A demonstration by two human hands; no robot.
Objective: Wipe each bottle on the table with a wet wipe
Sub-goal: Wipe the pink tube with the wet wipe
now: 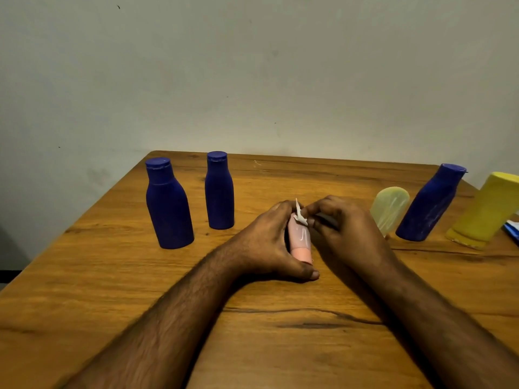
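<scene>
At the middle of the wooden table, my left hand grips a small pink bottle. My right hand pinches a white wet wipe against the bottle's top end. Two dark blue bottles stand upright at the left. On the right stand a pale yellow bottle, a third dark blue bottle and a bright yellow bottle.
A pale wall rises just behind the table's far edge. At the far right edge, behind the yellow bottle, lies a blue and white object, mostly cut off. The table's left corner drops off near the blue bottles.
</scene>
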